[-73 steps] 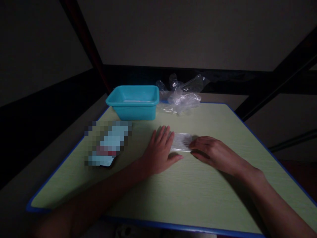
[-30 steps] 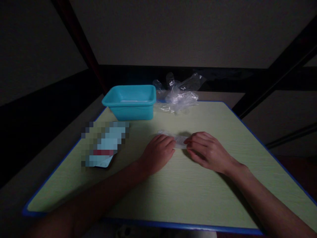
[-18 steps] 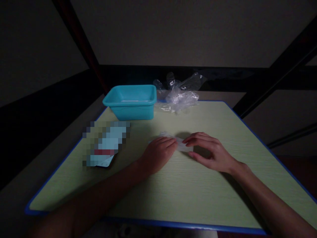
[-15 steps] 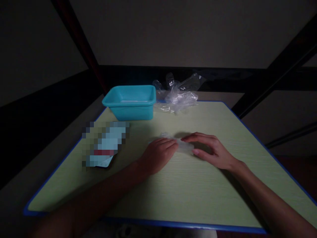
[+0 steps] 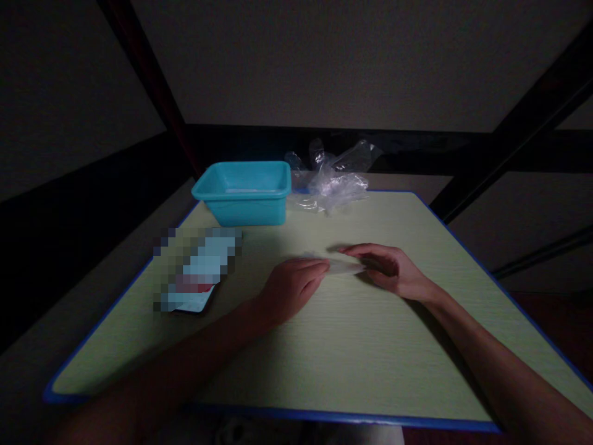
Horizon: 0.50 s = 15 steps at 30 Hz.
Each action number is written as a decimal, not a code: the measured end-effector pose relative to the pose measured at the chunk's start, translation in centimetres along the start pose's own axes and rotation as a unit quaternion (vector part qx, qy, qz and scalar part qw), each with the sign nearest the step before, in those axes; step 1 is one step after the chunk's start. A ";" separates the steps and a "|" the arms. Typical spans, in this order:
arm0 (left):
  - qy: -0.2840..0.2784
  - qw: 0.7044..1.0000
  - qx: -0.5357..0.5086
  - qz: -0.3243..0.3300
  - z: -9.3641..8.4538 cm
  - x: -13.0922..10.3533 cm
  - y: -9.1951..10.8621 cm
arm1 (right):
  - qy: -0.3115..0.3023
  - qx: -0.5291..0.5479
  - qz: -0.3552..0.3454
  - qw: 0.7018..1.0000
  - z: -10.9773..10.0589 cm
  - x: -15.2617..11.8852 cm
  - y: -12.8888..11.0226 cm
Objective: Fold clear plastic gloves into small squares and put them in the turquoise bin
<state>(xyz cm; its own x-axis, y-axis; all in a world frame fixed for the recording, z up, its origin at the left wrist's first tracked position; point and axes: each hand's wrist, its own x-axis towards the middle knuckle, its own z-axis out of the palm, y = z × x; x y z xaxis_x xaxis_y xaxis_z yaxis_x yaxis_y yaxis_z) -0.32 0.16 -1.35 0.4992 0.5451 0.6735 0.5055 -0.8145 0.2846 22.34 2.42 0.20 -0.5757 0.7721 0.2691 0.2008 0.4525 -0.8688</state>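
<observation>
A small translucent piece of plastic film (image 5: 343, 267), seemingly folded, lies near the middle of the table, partly covered. My left hand (image 5: 296, 284) has its fingers together over the film's left part, gripping or pressing it; its fingertips overlap the film. To the right is my right hand (image 5: 393, 272), curved, with a gap between thumb and fingers. Its thumb reaches the film's right end, while the index finger extends above the film's far side. Whether the thumb grips the film is hard to see in the dim light.
A turquoise plastic basin (image 5: 250, 210) stands at the table's back left. Beside it sits a crumpled heap of clear plastic (image 5: 338, 182). A phone with a blurred screen (image 5: 206, 266) lies on the left. Blue edging (image 5: 343, 419) borders the pale table (image 5: 370, 358).
My right hand has shifted slightly up, its thumb now at the film's right end. That end looks narrower and flatter. My left hand has tilted a little, staying on the film.
</observation>
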 end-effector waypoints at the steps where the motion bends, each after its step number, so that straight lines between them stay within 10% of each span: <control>1: 0.002 1.000 -0.002 0.001 0.0 0.0 0.0 | 0.003 -0.024 -0.016 1.000 0.1 0.0 0.2; 15: -0.046 0.998 0.002 0.046 -0.4 0.2 -0.5 | 0.060 -0.247 -0.224 0.941 1.6 0.2 -0.2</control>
<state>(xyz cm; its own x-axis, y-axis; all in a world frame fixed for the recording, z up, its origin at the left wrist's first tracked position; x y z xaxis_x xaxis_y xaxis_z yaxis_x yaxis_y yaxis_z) -0.74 0.58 -1.14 0.6053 0.4845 0.6316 0.4578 -0.8610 0.2217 20.93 1.77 -0.23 -0.6022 0.4853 0.6338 0.3207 0.8742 -0.3647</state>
